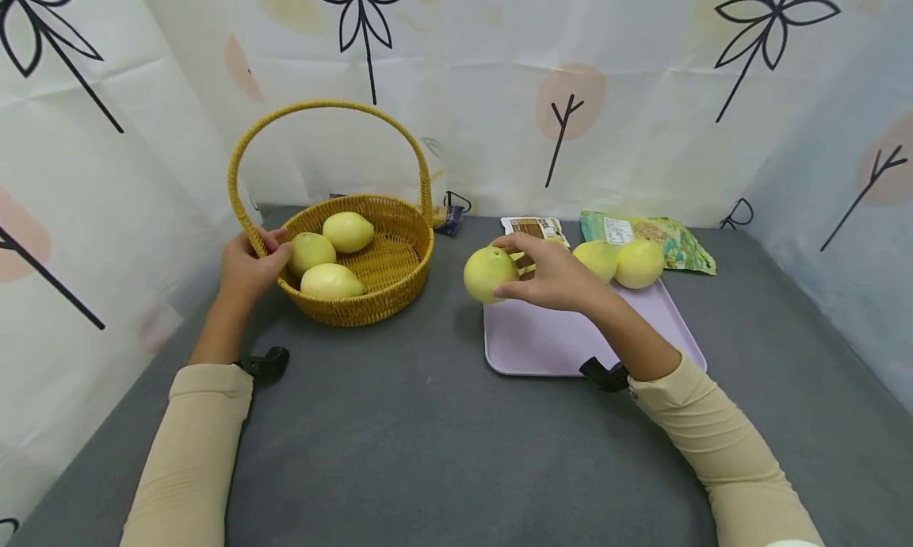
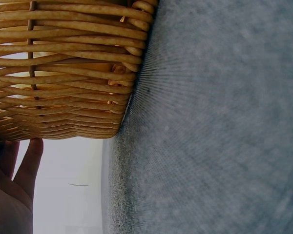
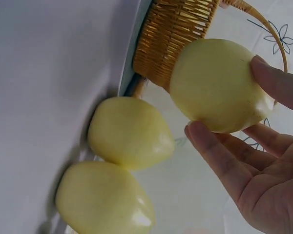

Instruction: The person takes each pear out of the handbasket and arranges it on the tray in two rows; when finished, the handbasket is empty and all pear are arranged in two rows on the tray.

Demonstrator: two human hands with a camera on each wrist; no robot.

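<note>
My right hand [image 1: 552, 273] holds a round, pale yellow-green fruit [image 1: 490, 275] between thumb and fingertips, raised at the left side of a lilac tray [image 1: 535, 345]. In the right wrist view this fruit [image 3: 215, 85] hides part of the basket behind it. Other such fruits [image 1: 639, 263] sit at the tray's back, partly behind my hand. At the left, my left hand [image 1: 246, 268] grips the rim of a woven basket [image 1: 357, 309] at the foot of its tall handle [image 1: 324, 105]. Three fruits [image 1: 331, 281] lie inside, towards the left. In the left wrist view, fingers [image 2: 31, 163] touch the wickerwork.
A green packet [image 1: 674, 242] and a brown-and-white packet [image 1: 535, 228] lie behind the tray. Beside the basket, a dark blue packet [image 1: 449, 220] is partly hidden. A grey cloth [image 1: 442, 444] covers the table; patterned white curtains [image 1: 471, 95] hang behind and at both sides.
</note>
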